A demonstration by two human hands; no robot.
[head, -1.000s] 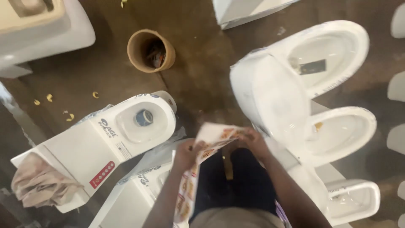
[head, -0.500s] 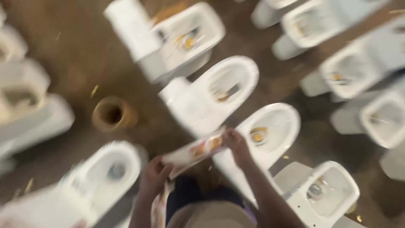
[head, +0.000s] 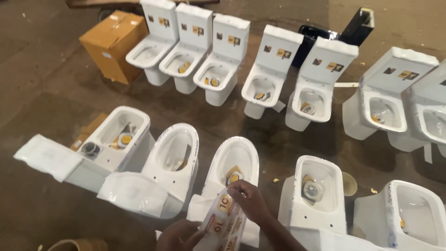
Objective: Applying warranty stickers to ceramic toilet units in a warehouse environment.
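Observation:
Both hands hold a sheet of orange and white stickers (head: 224,220) at the bottom middle. My left hand (head: 179,235) grips its lower edge. My right hand (head: 251,200) pinches its upper edge, fingers closed on the sheet. The sheet hangs over the rear of a white toilet bowl (head: 236,160) that has a small orange packet inside. Another white toilet bowl (head: 174,153) stands just to the left.
Two rows of white toilets fill the brown floor: a far row (head: 274,60) with upright cisterns, a near row (head: 320,195) around me. A brown cardboard box (head: 114,44) sits at the far left. A black toilet (head: 346,30) stands behind the far row.
The camera has swung up and across to a different group of toilets. The sticker sheet stays in both hands, and the brown bucket has left the view.

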